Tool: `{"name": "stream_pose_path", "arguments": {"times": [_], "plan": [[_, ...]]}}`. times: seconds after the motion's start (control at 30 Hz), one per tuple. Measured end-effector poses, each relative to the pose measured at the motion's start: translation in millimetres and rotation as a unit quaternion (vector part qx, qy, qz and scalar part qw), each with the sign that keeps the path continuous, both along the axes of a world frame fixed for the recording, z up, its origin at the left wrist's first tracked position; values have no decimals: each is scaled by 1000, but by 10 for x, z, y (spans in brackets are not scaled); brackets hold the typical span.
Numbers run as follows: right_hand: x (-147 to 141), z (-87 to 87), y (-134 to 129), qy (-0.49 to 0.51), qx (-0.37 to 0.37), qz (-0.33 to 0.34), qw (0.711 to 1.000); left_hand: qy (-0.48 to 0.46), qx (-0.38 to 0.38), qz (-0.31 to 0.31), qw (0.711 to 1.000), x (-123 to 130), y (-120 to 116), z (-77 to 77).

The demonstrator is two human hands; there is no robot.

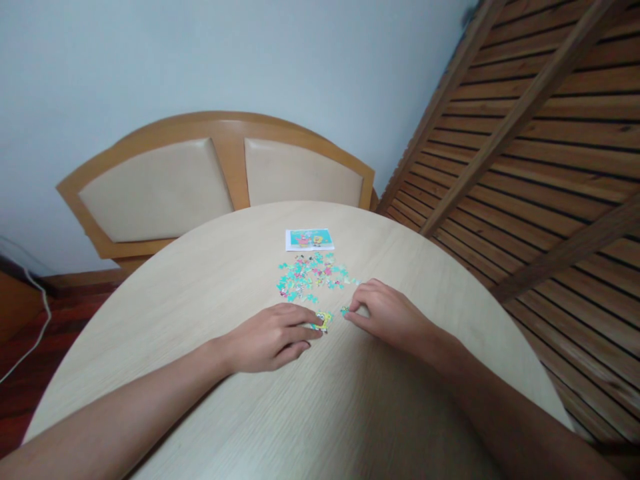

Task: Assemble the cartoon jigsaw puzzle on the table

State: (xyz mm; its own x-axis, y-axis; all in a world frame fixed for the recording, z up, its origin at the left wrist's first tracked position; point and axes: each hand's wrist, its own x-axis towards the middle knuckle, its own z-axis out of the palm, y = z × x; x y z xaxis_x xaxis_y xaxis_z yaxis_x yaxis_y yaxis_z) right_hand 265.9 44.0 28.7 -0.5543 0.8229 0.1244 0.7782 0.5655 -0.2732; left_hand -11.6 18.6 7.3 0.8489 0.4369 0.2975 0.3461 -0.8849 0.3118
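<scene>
My left hand (pixel 277 335) lies on the table with its fingers stretched out, the tips resting on a small joined patch of yellow jigsaw pieces (pixel 327 319). To the right of that patch, my right hand (pixel 383 312) pinches a teal-green jigsaw piece (pixel 345 311) between thumb and finger, close to the tabletop. A scattered heap of loose jigsaw pieces (pixel 305 275), mostly teal with some pink and yellow, spreads just beyond both hands. Behind the heap sits a picture card (pixel 311 240) showing a pink and a yellow cartoon figure on teal.
The round wooden table (pixel 225 420) fills the lower view. Against the far wall stands a wooden headboard-like panel with cream pads (pixel 160 190). Slatted wood (pixel 550 153) borders the right side. A white cable (pixel 43 323) hangs at the left.
</scene>
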Motion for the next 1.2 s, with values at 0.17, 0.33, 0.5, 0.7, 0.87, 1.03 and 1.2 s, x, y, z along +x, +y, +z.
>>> {"name": "stream_pose_path", "arguments": {"times": [0.17,0.33,0.5,0.7,0.87,1.03,1.2], "plan": [[8,10,23,-14,5,-16,1000,4,2,-1,1000,6,-4,-10],[17,0,35,-21,13,-29,999,-21,25,86,996,-12,36,-1],[22,-4,43,-24,10,-31,999,-21,48,237,970,-126,172,-85],[4,-95,64,20,48,-30,998,57,47,293,953,-156,224,-182],[-130,-266,145,55,78,-11,995,18,64,294,953,-117,204,-201],[-218,-323,187,19,32,21,999,5,59,269,961,-90,191,-191],[-165,-277,130,11,6,98,995,30,53,254,965,-90,187,-164]]}}
